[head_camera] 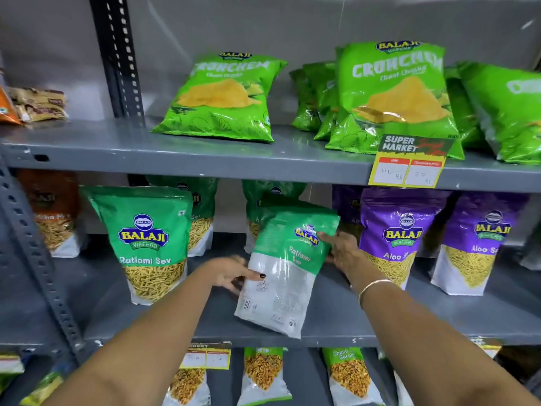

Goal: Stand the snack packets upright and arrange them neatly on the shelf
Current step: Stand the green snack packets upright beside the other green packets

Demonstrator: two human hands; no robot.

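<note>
a tilted ratlami sev packet (285, 268) on the middle shelf (380, 323) is pinched between the left hand (231, 273) and right hand (341, 252). the standing-up step seems underway; next, it likely needs squaring beside the upright ratlami sev packet (146, 244).

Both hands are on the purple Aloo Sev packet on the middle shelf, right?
Not quite. The head view shows the left hand and right hand holding a green Ratlami Sev packet, tilted, on the middle shelf. The purple Aloo Sev packet stands untouched beside it.
</note>
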